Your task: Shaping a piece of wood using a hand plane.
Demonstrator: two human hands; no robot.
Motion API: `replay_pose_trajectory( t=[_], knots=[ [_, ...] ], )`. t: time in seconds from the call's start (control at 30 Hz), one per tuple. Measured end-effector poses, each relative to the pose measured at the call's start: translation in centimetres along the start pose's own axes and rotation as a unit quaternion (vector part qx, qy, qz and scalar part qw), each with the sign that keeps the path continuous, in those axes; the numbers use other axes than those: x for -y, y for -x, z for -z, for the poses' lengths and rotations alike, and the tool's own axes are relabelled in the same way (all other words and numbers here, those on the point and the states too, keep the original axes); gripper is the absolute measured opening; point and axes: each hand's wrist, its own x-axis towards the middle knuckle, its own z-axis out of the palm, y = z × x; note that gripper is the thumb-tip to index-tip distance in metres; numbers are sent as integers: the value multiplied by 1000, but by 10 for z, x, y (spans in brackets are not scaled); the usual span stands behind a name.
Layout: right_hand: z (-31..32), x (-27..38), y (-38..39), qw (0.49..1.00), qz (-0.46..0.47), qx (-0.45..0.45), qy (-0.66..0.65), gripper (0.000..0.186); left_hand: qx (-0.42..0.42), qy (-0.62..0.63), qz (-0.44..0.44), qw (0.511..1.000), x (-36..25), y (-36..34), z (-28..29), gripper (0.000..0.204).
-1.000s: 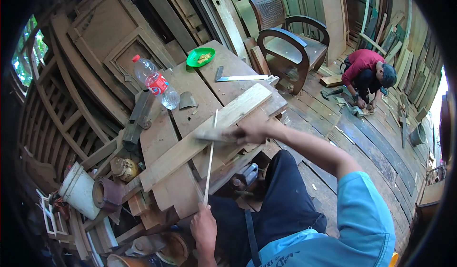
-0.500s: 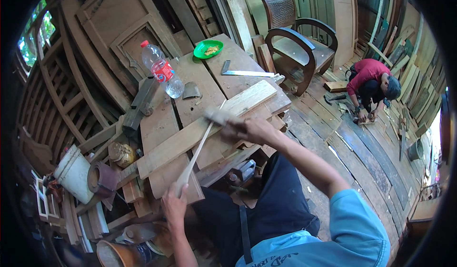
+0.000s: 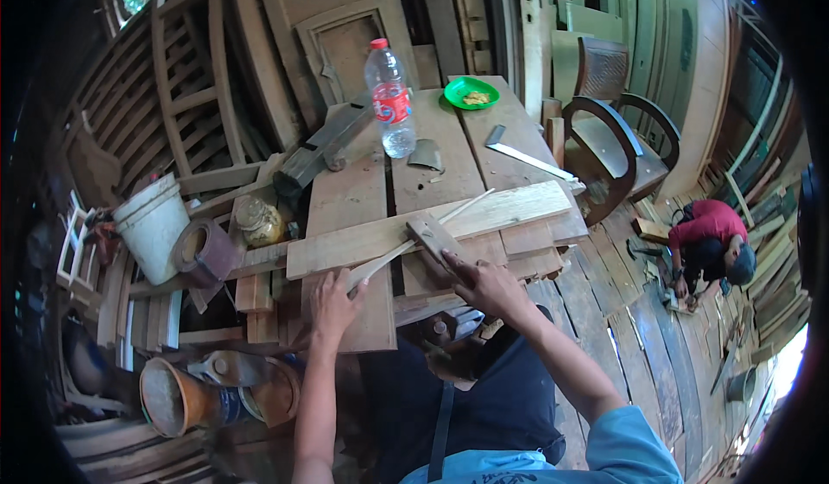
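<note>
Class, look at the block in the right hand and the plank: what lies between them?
A stick: the head view shows it passing under the block and over the plank.

Fyi, print shows in 2 spots. 1) Red label (image 3: 391,105) w/ white lettering, wrapped round the middle of the clear btl (image 3: 398,141) on your table (image 3: 345,192); chars bend w/ the curve, too small to read for sure. 2) Dark lettering (image 3: 508,478) on your lt blue shirt (image 3: 635,446), at the btm edge of view; partly cut off, can't read in full.
</note>
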Motion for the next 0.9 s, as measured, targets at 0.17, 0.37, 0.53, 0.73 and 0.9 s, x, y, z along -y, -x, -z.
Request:
replay_pose_trajectory(
  t=[0.17,0.37,0.53,0.73,0.9],
  knots=[
    [20,-22,-27,974,-165,-139,-71,50,-55,-32,3,998,-11,1,-19,51],
    [-11,4,-16,998,-9,56,-15,62,-15,-34,63,997,5,20,-12,54],
    [3,-27,-30,991,-91,-88,-51,54,16,16,62,998,-17,0,-10,55],
    [8,-17,-33,990,-115,43,-75,59,5,-12,63,998,-10,5,-9,59],
    [-23,-32,-32,994,-90,58,16,61,-75,-55,34,995,-1,10,-30,57]
  ],
)
